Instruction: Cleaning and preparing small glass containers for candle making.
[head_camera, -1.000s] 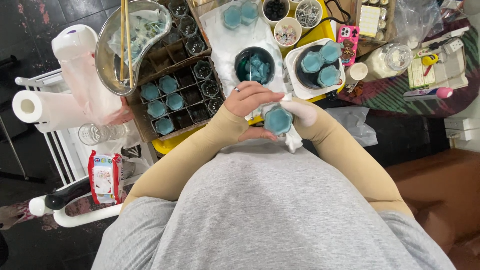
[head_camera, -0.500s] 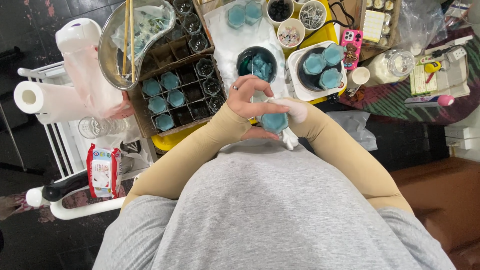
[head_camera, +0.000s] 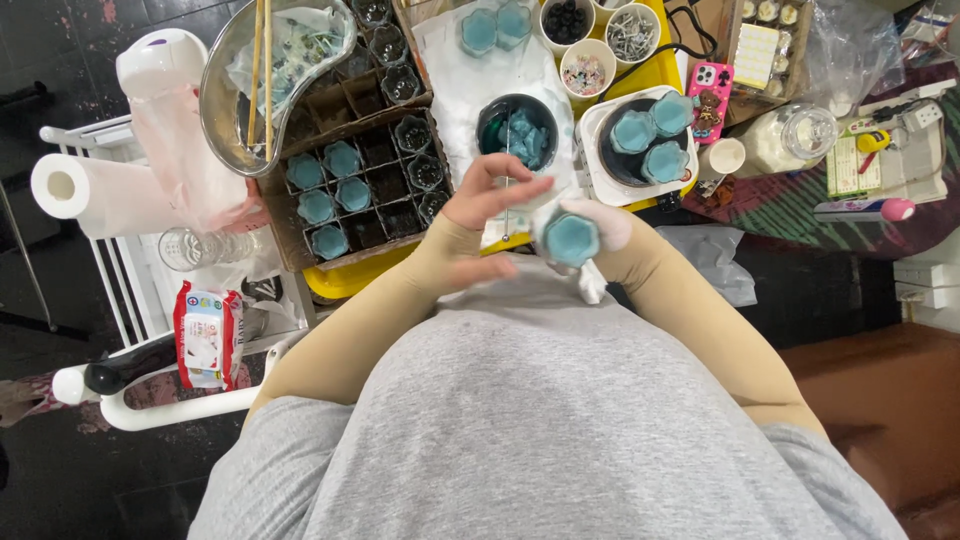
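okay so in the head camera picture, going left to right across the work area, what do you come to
Paper towel roll → metal bowl → cardboard divider box with teal-filled cups → left hand pinching a thin wick → teal-filled cup in the right hand → pink phone → clear glass jar.

Premises are presenting as a small home craft workshop, apparently for pouring candles: a crowded table is carrying a divided cardboard tray (head_camera: 355, 185) of small glass cups part-filled with pale blue wax, a dark pot (head_camera: 516, 130) of blue chunks, and a white hotplate (head_camera: 640, 145) with further blue-filled cups sitting on it. At the far side, little tubs of wicks and beads (head_camera: 600, 40) are standing beside a trailing cable, while a paper towel roll (head_camera: 75, 190) is hanging on a white rack at the left. A dark tiled floor is showing around the table, suggesting a domestic room.
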